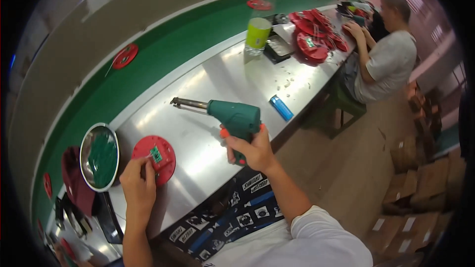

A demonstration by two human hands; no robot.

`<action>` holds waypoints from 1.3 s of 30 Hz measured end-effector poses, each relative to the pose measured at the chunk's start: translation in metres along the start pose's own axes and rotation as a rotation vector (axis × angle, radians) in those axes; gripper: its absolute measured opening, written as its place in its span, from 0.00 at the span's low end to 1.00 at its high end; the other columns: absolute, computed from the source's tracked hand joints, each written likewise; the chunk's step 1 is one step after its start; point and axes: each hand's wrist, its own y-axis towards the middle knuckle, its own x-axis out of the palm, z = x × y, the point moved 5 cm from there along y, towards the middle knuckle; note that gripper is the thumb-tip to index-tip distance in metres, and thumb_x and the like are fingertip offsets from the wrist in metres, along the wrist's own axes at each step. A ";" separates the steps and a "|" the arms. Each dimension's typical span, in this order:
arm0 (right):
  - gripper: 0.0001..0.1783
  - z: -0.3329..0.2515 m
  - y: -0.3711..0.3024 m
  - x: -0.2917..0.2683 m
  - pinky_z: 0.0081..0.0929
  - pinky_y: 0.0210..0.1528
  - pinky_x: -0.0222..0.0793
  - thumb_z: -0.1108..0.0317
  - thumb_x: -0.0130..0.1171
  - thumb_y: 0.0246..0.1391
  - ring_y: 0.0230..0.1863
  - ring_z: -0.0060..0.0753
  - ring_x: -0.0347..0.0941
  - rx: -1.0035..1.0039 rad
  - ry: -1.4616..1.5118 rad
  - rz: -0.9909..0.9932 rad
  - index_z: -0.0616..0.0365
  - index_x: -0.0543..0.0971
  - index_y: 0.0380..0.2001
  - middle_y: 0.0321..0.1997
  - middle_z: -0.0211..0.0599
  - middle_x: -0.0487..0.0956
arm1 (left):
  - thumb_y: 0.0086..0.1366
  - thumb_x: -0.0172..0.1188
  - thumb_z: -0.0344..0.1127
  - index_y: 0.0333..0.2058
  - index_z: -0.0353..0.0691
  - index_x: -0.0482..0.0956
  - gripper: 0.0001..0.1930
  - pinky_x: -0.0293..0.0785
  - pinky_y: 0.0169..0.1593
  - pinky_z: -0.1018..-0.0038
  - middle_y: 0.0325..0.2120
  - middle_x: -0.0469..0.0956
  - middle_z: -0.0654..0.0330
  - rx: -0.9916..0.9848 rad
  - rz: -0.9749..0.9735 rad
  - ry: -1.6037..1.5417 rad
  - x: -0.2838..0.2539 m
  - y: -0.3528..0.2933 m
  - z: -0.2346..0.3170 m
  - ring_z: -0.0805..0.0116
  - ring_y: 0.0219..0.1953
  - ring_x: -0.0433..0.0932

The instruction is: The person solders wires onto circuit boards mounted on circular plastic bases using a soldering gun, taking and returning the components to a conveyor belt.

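Note:
My right hand (pixel 255 151) is closed round the grip of a green pistol-shaped power tool (pixel 236 114) with orange accents. Its long metal nose (pixel 190 102) points left above the metal bench. At the left, a round red plastic disc (pixel 166 170) with a small green circuit board (pixel 156 155) lies on the bench. The fingertips of my left hand (pixel 136 180) are pinched together at the edge of that board, against the disc. Whatever they hold is too small to tell. A steel bowl (pixel 83 163) of thin green pieces stands beyond my left hand.
A blue cylinder (pixel 281 108) lies near the bench edge. Further along are a bottle (pixel 257 34) with a green cap, a black tray (pixel 278 48) and piled red discs (pixel 314 29). A green belt (pixel 163 44) carries red discs. A seated co-worker (pixel 388 49) is at the right.

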 end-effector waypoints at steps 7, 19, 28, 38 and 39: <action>0.08 -0.011 0.001 -0.014 0.21 0.21 0.69 0.74 0.61 0.57 0.18 0.20 0.72 -0.144 0.101 0.078 0.68 0.78 0.37 0.23 0.31 0.76 | 0.62 0.61 0.24 0.32 0.32 0.79 0.02 0.72 0.30 0.66 0.26 0.78 0.52 0.075 0.046 0.086 0.009 0.006 0.014 0.58 0.24 0.77; 0.19 0.005 -0.006 -0.026 0.30 0.23 0.74 0.78 0.53 0.60 0.23 0.36 0.78 -0.256 0.188 0.118 0.68 0.71 0.55 0.50 0.49 0.77 | 0.42 0.77 0.35 0.59 0.38 0.70 0.42 0.67 0.54 0.59 0.46 0.75 0.50 0.143 -0.499 0.207 0.002 0.062 0.024 0.50 0.47 0.70; 0.15 0.004 -0.012 -0.032 0.21 0.31 0.73 0.82 0.57 0.58 0.28 0.19 0.75 -0.177 0.294 0.231 0.70 0.75 0.49 0.30 0.32 0.80 | 0.72 0.51 0.52 0.61 0.30 0.68 0.31 0.67 0.60 0.56 0.54 0.75 0.38 0.086 -0.057 0.350 0.075 0.328 -0.108 0.41 0.56 0.73; 0.08 0.027 -0.015 -0.037 0.20 0.30 0.72 0.77 0.61 0.57 0.30 0.19 0.77 -0.059 0.179 0.098 0.64 0.78 0.41 0.34 0.31 0.80 | 0.66 0.56 0.54 0.40 0.32 0.83 0.25 0.73 0.52 0.52 0.39 0.82 0.38 -0.291 0.046 0.442 0.159 0.434 -0.210 0.38 0.47 0.80; 0.08 0.022 -0.012 -0.036 0.20 0.30 0.71 0.77 0.61 0.57 0.29 0.18 0.76 -0.092 0.086 0.092 0.64 0.78 0.41 0.32 0.30 0.80 | 0.66 0.56 0.52 0.39 0.31 0.83 0.24 0.73 0.52 0.52 0.38 0.82 0.38 -0.243 0.023 0.430 0.160 0.432 -0.223 0.38 0.47 0.80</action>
